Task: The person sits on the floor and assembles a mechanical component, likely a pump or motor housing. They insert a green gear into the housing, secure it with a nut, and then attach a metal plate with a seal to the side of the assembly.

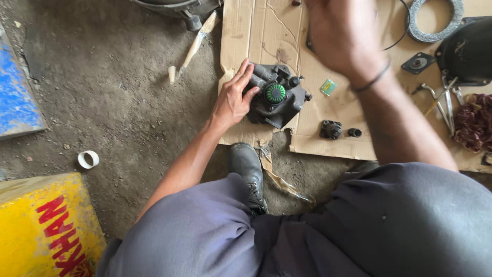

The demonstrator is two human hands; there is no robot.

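While the person crouches over a sheet of cardboard (266, 31) spread on the dirt floor, the head view shows the left hand (233, 97) resting against the left side of a dark cast pump body (279, 97), fingers (245, 77) loosely spread and laid flat on its casting rather than gripping it. That pump body, with a green ribbed knob (275, 93) on its top face, sits near the lower left edge of the cardboard, just ahead of the person's black boot (247, 169).

Up and to the right of the pump body, the right hand (343, 36) hangs in the air, blurred; I cannot tell whether its fingers are pressed together or pinching anything. Just right of the pump body lies a small green packet (328, 87), and below that a small black fitting (331, 129) with a black cap (354, 132) beside it. Farther right are a grey ring gasket (435, 20), a bundle of metal tools (445, 100) and a dark red rag (474, 120). Left of the pump body, off the cardboard, a pale-handled tool (195, 46) lies on the floor.

Judging by this, steadying works best if the left palm presses the pump body firmly down into the cardboard, so it cannot slide or tip toward the torn edge.
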